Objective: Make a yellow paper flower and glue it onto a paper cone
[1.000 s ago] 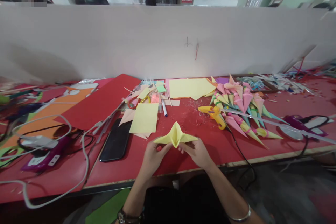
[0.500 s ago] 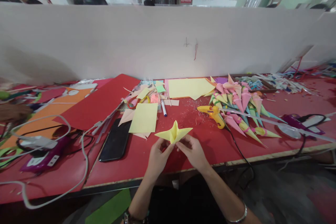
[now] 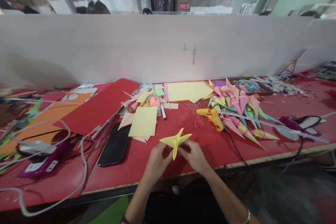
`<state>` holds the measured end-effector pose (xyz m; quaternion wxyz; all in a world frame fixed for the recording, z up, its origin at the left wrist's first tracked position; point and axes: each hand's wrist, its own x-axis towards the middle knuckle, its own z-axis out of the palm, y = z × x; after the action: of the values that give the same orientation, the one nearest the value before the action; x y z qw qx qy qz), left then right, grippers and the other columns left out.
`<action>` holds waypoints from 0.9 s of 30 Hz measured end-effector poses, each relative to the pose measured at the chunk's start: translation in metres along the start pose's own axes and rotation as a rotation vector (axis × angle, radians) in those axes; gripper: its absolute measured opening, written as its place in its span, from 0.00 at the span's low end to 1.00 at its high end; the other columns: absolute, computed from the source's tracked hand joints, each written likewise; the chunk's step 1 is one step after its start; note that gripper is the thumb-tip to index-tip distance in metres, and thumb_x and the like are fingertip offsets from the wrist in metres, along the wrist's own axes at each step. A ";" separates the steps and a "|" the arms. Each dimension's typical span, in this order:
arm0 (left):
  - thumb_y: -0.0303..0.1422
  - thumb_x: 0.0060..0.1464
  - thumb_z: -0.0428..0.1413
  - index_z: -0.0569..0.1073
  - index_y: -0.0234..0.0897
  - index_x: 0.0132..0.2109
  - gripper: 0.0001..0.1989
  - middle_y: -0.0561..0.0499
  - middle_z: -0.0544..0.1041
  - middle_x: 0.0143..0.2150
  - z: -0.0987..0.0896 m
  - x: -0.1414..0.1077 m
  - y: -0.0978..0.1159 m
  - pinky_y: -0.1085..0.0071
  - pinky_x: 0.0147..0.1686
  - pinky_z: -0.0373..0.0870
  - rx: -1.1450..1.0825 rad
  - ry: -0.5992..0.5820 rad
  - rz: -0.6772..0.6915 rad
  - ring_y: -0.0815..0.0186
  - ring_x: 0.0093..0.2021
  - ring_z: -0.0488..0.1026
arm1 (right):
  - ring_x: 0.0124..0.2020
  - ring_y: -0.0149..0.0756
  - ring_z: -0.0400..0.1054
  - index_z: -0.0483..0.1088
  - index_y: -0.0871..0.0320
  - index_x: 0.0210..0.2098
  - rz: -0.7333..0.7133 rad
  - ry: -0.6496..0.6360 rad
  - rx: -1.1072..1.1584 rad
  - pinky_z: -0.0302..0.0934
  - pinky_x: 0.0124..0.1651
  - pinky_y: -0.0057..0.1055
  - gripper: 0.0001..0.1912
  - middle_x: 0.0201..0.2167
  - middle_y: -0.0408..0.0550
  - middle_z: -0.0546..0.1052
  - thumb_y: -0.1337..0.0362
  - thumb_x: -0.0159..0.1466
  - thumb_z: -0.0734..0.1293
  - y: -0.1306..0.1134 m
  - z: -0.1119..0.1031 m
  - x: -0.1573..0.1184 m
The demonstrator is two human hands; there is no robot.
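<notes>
A yellow folded-paper flower with four pointed petals sits between my two hands, above the table's front edge. My left hand is closed on its left underside, and my right hand grips it from the right. The fingertips beneath the petals are partly hidden. Beyond the hands, to the left, a pale yellow paper sheet overlaps a black phone. A yellow hot glue gun lies to the right, near a pile of folded-paper cones in pink, green and yellow.
A large red sheet and a purple power strip with looping white cable lie on the left. A blue-capped marker rests beside paper scraps. A second power strip is at right. A white partition stands behind the table.
The paper flower has tipped, so its front petal now points down toward me and its four points show spread out. Both hands still hold it. The camera view has tilted up slightly.
</notes>
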<state>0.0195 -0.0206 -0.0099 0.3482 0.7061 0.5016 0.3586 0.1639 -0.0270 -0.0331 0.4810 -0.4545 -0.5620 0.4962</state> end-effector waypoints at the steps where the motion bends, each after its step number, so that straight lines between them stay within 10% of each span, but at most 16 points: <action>1: 0.31 0.44 0.52 0.70 0.34 0.29 0.06 0.52 0.72 0.25 0.000 -0.001 0.000 0.75 0.27 0.63 0.008 0.003 0.001 0.68 0.26 0.67 | 0.28 0.35 0.68 0.70 0.60 0.35 0.007 -0.001 0.021 0.62 0.33 0.30 0.10 0.28 0.47 0.75 0.63 0.55 0.63 -0.001 0.000 0.000; 27: 0.36 0.46 0.53 0.75 0.34 0.28 0.10 0.50 0.77 0.27 0.008 -0.004 0.001 0.72 0.30 0.68 -0.137 0.087 -0.056 0.64 0.29 0.72 | 0.37 0.38 0.68 0.69 0.59 0.33 -0.012 -0.141 0.057 0.61 0.42 0.33 0.10 0.33 0.48 0.74 0.59 0.53 0.65 -0.006 -0.002 -0.005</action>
<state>0.0257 -0.0259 -0.0134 0.3836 0.6502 0.5097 0.4126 0.1665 -0.0323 -0.0271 0.4561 -0.4012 -0.5828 0.5397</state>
